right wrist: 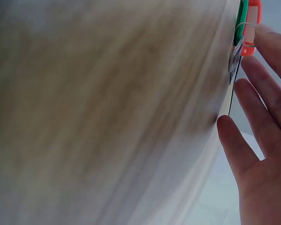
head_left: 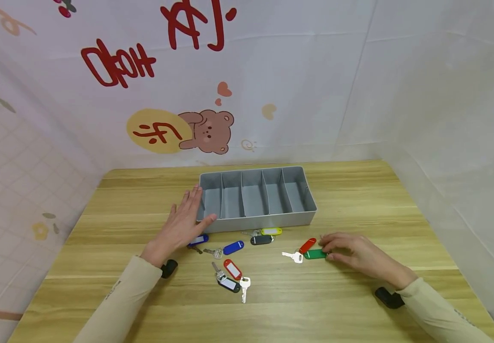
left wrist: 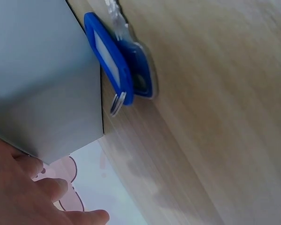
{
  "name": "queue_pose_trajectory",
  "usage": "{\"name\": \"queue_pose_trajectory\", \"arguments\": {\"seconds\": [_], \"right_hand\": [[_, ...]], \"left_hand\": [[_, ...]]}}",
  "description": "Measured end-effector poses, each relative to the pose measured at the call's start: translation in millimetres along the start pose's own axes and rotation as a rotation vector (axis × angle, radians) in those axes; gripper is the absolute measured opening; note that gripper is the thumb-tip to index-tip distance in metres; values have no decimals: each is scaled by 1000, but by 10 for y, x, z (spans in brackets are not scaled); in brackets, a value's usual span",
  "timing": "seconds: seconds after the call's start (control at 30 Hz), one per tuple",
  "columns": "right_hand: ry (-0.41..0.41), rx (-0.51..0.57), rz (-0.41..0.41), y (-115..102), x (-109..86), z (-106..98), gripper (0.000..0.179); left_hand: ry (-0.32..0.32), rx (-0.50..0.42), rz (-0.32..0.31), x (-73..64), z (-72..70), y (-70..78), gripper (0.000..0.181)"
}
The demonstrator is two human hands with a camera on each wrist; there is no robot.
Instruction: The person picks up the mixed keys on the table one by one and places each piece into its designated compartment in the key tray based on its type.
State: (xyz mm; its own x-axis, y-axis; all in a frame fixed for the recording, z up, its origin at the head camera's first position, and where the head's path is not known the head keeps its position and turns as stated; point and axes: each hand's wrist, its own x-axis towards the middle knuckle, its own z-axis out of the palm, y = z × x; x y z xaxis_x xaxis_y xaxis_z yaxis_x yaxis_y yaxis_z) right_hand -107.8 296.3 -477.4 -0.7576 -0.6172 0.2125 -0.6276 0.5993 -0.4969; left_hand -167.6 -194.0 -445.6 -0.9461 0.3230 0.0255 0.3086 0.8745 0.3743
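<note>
Broadly, a wood-grain counter carries everything, with a grey box toward its far edge, long side running left to right and five compartments side by side. The left hand lies along the box's left end, fingers straight and slightly spread, thumb over the front rim, with no key or tag in its hold. Well apart from the box's near right corner, the right hand comes in from the right, low over the counter; its fingers are gently bent, with the thumb and forefinger tips at a pair of tags. Whether they pinch anything I cannot tell.

Of that pair, the green tag lies directly left of the thumb, its long axis roughly level with the box's front and one end toward the fingers. The red tag sits just beyond it, slanting, its far end pointing up toward the fingertips. The right hand is clearly nearer to both; the left is nearest a blue tag, just beside the box's front wall. Smallest, a silver key lies left of the pair, its blade pointing away from the right hand.
</note>
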Motion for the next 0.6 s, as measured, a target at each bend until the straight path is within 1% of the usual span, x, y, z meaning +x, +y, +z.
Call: {"name": "queue_pose_trajectory", "arguments": {"seconds": [0.2, 0.33, 0.4, 0.6], "right_hand": [[-10, -9, -11, 7, 26, 18, 20], [-4, -20, -8, -11, 25, 16, 21], [13, -23, -2, -28, 20, 7, 22], [102, -24, 6, -81, 38, -27, 26]], "left_hand": [[-2, -3, -5, 2, 12, -3, 97], [-11, -13, -8, -7, 12, 13, 98], [-9, -13, -7, -8, 16, 15, 98], [13, 10, 6, 6, 14, 4, 98]]}}
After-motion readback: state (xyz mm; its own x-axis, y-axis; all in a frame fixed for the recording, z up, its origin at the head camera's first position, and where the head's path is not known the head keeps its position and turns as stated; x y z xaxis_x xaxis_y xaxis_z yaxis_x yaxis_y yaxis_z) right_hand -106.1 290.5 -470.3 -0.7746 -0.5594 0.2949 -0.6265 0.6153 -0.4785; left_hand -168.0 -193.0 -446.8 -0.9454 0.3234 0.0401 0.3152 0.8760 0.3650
